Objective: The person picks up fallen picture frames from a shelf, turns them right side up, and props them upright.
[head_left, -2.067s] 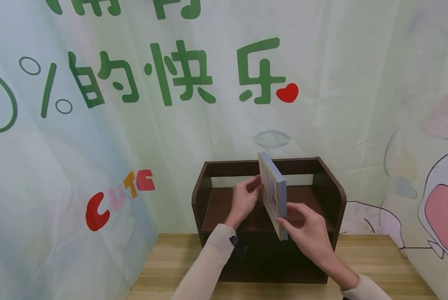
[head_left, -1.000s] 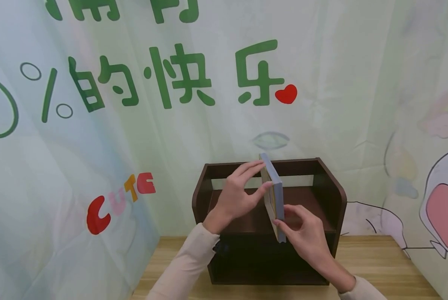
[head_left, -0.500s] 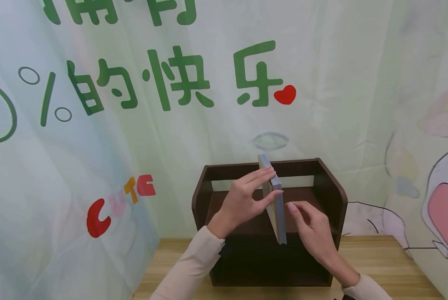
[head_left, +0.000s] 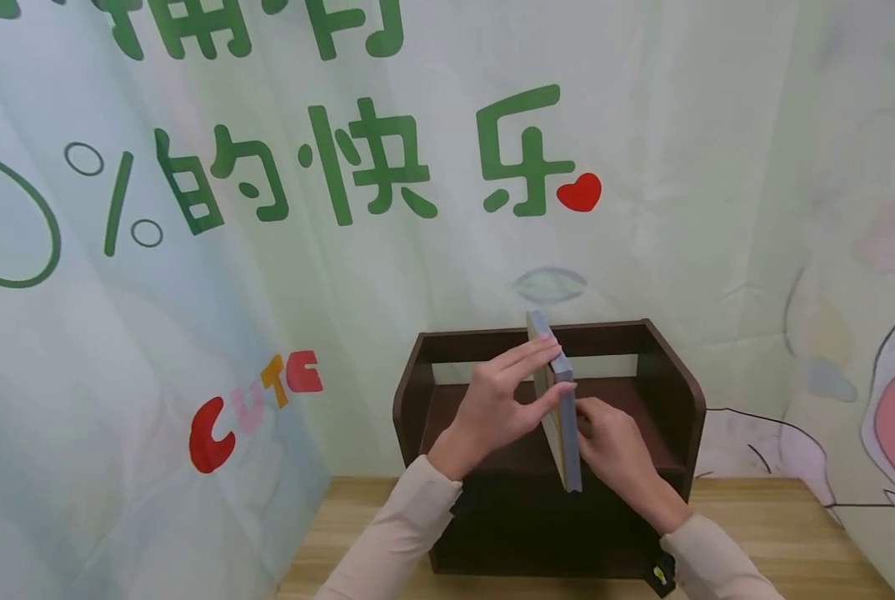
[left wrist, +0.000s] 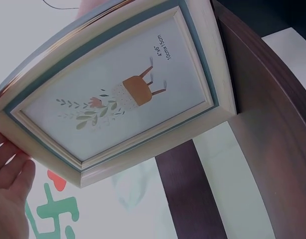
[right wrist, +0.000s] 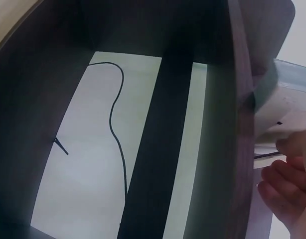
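Observation:
A picture frame (head_left: 570, 442) stands on edge over the upper board of a dark brown shelf unit (head_left: 680, 400). In the left wrist view its cream and blue-green border surrounds a print (left wrist: 130, 92) of a potted flower. My left hand (head_left: 496, 404) grips its upper near corner, fingers on the top edge and thumb along the side. Behind the frame, my right hand (head_left: 620, 446) has curled fingers close to the frame's back. A thin dark strip (right wrist: 266, 156) meets those fingers in the right wrist view; I cannot tell whether they pinch it.
The shelf unit has raised sides, a back rail (head_left: 605, 337) and a dark lower compartment (head_left: 507, 525). It stands on a wood-grain table (head_left: 357, 508) against a printed curtain (head_left: 432, 267).
My left hand has shifted from the frame's far left side to its upper near corner. My right hand has let go of the near edge and moved behind the frame.

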Demonstrator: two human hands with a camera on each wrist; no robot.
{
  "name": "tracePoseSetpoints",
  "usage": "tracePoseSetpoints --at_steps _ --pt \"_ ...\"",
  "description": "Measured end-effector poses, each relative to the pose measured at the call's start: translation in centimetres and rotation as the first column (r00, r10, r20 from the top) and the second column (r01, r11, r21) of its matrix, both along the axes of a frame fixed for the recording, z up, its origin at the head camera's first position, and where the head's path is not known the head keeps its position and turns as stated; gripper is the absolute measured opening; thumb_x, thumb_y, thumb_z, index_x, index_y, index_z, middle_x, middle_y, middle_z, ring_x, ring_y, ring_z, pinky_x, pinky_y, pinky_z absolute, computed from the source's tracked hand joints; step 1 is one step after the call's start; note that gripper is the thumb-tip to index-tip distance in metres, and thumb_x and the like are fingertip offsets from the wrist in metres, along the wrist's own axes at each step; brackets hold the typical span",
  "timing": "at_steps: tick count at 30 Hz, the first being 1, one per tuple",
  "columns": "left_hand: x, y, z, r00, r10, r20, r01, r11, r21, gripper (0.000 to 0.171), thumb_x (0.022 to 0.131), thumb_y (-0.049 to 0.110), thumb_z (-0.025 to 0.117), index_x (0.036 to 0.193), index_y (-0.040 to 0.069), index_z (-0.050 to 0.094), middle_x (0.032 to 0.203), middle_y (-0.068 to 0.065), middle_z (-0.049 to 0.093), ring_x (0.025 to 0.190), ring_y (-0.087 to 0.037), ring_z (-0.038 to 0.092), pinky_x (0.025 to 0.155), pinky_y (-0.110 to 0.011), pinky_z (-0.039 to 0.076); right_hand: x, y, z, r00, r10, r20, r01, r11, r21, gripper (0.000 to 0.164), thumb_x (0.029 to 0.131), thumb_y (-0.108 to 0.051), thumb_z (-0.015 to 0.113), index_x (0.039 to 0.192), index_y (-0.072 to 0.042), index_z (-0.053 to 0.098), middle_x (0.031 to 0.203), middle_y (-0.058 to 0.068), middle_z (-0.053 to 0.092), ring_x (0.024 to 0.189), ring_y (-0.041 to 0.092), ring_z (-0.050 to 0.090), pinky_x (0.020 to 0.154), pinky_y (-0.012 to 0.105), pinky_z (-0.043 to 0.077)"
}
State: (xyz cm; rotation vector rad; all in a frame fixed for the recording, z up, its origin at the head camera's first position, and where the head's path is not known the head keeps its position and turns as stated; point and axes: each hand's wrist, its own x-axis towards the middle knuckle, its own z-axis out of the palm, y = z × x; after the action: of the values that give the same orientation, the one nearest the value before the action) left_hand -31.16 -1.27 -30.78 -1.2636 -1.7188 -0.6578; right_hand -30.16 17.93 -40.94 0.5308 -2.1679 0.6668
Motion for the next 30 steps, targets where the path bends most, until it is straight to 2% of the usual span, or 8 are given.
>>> tracePoseSetpoints --at_steps 5,13,18,24,30 --pt "0.0 0.5 -0.2 1.0 -0.009 -0.001 0.009 1.0 0.008 0.047 0.084 0.025 0.079 0.124 0.004 0.067 0.125 -0.01 0.069 0.123 -0.019 0.064 0.103 -0.027 0.05 0.0 0.2 -0.3 0.997 -0.062 -0.054 0.063 0.998 0.017 0.019 0.08 -0.011 0.08 0.097 -0.007 0.072 0.084 0.003 0.073 0.067 0.01 0.065 0.059 0.031 0.055" --pt "-0.2 1.5 0.1 0.999 -0.021 0.039 0.022 1.0 -0.011 0.045 0.086 0.027 0.077 0.126 0.007 0.067 0.127 -0.007 0.069 0.126 -0.017 0.061 0.105 -0.025 0.048 0.3 1.0 -0.4 0.987 -0.11 -0.117 0.113 0.994 0.015 0.02 0.079 -0.006 0.08 0.098 -0.006 0.073 0.086 0.007 0.075 0.073 0.018 0.072 0.064 0.037 0.059" --pt "-0.3 2.9 0.5 0.998 -0.015 0.062 0.019 0.997 -0.07 0.043 0.088 0.03 0.074 0.125 0.008 0.067 0.129 -0.005 0.068 0.128 -0.015 0.06 0.106 -0.021 0.046 0.5 1.8 -0.7 0.977 -0.154 -0.15 0.16 0.987 0.029 0.016 0.078 -0.006 0.08 0.093 -0.006 0.073 0.08 0.006 0.073 0.066 0.017 0.069 0.059 0.036 0.057" --pt "-0.7 5.0 1.0 1.0 0.006 0.016 -0.003 0.985 -0.174 0.041 0.092 0.034 0.069 0.124 0.007 0.068 0.127 -0.005 0.069 0.126 -0.014 0.061 0.106 -0.018 0.045 0.9 3.0 -1.0 0.964 -0.219 -0.15 0.225 0.974 0.024 0.011 0.077 -0.003 0.078 0.082 -0.006 0.069 0.075 0.006 0.071 0.062 0.017 0.067 0.056 0.037 0.055" --pt "-0.7 6.7 1.4 1.0 -0.001 0.0 0.001 0.972 -0.236 0.04 0.092 0.034 0.069 0.123 0.008 0.068 0.126 -0.005 0.069 0.124 -0.013 0.063 0.104 -0.016 0.046 1.4 4.0 -1.1 0.96 -0.256 -0.11 0.259 0.966 0.012 0.01 0.078 -0.005 0.079 0.083 -0.007 0.07 0.075 0.005 0.071 0.062 0.016 0.065 0.055 0.037 0.053"
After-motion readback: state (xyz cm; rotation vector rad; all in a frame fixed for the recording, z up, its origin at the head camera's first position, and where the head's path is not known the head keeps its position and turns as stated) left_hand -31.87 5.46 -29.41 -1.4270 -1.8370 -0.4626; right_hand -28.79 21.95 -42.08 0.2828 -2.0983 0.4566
